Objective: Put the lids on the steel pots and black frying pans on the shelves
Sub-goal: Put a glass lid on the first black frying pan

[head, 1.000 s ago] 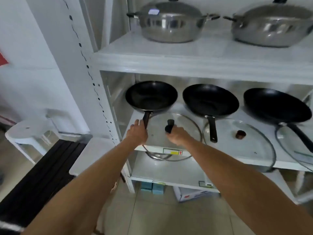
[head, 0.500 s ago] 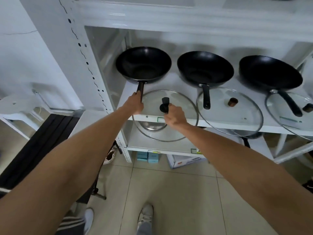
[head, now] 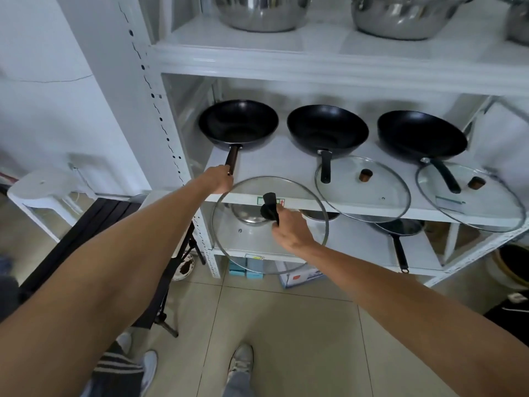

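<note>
Three black frying pans stand uncovered on the middle shelf (head: pixel 286 164): a left pan (head: pixel 239 123), a middle pan (head: pixel 327 130) and a right pan (head: pixel 420 136). My left hand (head: pixel 219 179) grips the end of the left pan's handle. My right hand (head: pixel 290 227) holds a glass lid (head: pixel 246 239) by its black knob, out in front of the shelf edge and below the left pan. Two more glass lids, one (head: pixel 363 190) by the middle pan and one (head: pixel 469 199) by the right pan, lie flat on the shelf. Steel pots (head: pixel 257 12) (head: pixel 403 15) stand on the upper shelf.
A perforated white upright (head: pixel 154 98) frames the shelving on the left. The lower shelf holds a small black pan (head: pixel 398 233) and a steel piece. A white stool (head: pixel 43 190) and a black stand (head: pixel 94 219) sit to the left. Boxes lie on the tiled floor below.
My right hand has pulled the glass lid off the shelf toward me and lower, clear of the edge. My left hand stays on the pan handle. The view has tilted up.
</note>
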Motion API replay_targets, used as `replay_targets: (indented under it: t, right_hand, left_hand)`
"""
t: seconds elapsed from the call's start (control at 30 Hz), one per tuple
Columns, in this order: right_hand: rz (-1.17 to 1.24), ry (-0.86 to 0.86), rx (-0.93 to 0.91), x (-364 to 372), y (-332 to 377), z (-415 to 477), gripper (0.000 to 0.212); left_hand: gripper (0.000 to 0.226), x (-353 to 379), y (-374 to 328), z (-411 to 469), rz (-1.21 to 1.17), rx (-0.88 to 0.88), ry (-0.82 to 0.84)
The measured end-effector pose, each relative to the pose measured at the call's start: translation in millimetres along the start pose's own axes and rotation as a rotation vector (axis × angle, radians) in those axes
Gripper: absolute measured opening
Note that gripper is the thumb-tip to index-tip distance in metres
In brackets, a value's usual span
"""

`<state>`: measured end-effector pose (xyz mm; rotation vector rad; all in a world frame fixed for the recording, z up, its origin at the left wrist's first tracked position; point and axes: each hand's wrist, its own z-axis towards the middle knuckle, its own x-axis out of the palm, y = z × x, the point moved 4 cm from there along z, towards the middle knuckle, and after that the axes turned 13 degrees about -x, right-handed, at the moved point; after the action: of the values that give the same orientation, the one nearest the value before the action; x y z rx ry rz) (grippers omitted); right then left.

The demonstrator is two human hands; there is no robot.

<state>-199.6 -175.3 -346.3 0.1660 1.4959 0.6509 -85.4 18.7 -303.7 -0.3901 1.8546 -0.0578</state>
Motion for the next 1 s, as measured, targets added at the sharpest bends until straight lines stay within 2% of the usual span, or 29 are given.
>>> replay_targets:
  t: [0.17, 0.3, 0.5, 0.7, 0.93, 1.0]
  right_hand:
    - [0.006, -0.030, -0.048, -35.9, 17.5, -29.0, 0.043]
    - [-0.008, -0.076, -0.058, -69.0, 17.7, -11.6, 0.042]
    - [-0.035, -0.165, 0.013, -93.3, -6.9, 85.3, 0.042]
    - [-0.060, -0.207, 0.082, -91.3, -24.7, 202.9, 0.041]
    - [0.038, -0.238, 0.120, -88.3, -31.3, 302.6, 0.038]
    - [0.044, -0.277, 0.127, -85.2, -32.9, 321.1, 0.038]
  left_hand:
    - [0.042, -19.2, -5.6, -25.0, -0.033, -0.001, -0.038]
    - [0.040, -33.8, -11.8, -16.8, -0.074, -0.023, -0.037]
    - [0.047, -32.6, -3.2, 45.0, -0.049, -0.040, 0.008]
    - [0.035, -12.8, -2.4, 100.9, -0.081, -0.049, 0.096]
    - [0.055, 6.9, -10.6, 144.7, -0.163, -0.078, 0.183]
    - [0.052, 7.5, -14.0, 147.7, -0.158, -0.067, 0.182]
